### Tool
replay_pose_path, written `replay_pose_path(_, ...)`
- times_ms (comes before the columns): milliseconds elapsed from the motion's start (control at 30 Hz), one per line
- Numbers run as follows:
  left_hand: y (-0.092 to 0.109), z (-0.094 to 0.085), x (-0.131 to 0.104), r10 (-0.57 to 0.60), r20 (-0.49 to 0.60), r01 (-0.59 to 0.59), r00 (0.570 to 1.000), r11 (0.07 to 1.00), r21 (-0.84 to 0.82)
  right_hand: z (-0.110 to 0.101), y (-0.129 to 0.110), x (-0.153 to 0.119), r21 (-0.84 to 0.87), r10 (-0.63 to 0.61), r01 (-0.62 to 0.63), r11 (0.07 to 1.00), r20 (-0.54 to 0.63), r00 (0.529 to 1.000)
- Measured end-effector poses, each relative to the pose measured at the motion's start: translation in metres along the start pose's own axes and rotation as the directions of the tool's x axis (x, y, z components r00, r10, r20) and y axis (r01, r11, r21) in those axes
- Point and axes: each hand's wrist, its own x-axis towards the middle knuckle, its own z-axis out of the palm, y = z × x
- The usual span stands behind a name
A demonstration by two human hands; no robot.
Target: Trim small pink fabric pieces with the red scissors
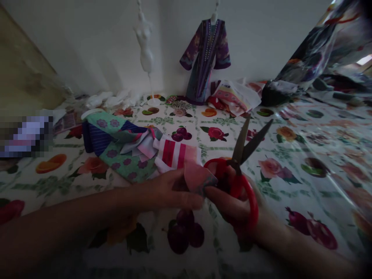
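Scissors with red handles (252, 201) sit in my right hand (235, 211), their two dark blades spread apart and pointing away from me. My left hand (171, 190) pinches a small pink piece of fabric (197, 176) with a greyish patterned corner. The right thumb and fingertips touch that corner too. Just beyond the left hand lies a heap of cloth: green fabric with purple flowers (128, 161), dark blue striped fabric (100, 137) and a white piece with red and pink stripes (177, 153).
A bare white doll-size mannequin (145, 46) stands at the back beside a small purple robe (207, 58) on another stand. Crumpled fabric (235, 97) lies right of the robe. Clear plastic with dark bundles (308, 69) fills the right. A fruit-and-flower tablecloth (186, 267) covers the table.
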Motion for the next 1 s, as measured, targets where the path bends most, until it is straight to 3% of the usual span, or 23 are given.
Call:
replay_pose_path(67, -0.005, -0.001, 0.001, 0.050, -0.136, -0.054, 0.989, 0.998, -0.025, 0.000, 0.000, -0.001, -0.037, -0.024, 0.023, 0.999, -0.028, 0.999)
replay_pose_path(200, -0.009, 0.000, 0.004, 0.147, -0.371, -0.170, 0.917, 0.985, -0.031, 0.005, -0.004, -0.002, -0.046, 0.037, -0.037, 0.998, -0.009, 0.999)
replay_pose_path(400, 0.001, 0.004, 0.004, 0.206, -0.320, -0.209, 0.925, 0.978, 0.025, 0.007, -0.009, 0.002, 0.003, 0.113, -0.114, 0.993, 0.067, 0.991)
replay_pose_path(567, 0.000, 0.001, 0.002, 0.186, -0.409, -0.185, 0.894, 0.982, 0.041, 0.008, -0.006, 0.006, 0.133, 0.176, -0.200, 0.971, 0.171, 0.969)
replay_pose_path(833, -0.003, -0.002, 0.005, 0.164, -0.462, -0.170, 0.871, 0.985, 0.028, 0.006, -0.008, 0.011, 0.141, 0.230, -0.256, 0.956, 0.180, 0.956)
replay_pose_path(1000, -0.001, -0.003, 0.006, 0.108, -0.467, -0.153, 0.878, 0.986, -0.059, 0.001, 0.000, 0.008, 0.009, 0.337, -0.340, 0.940, 0.125, 0.933)
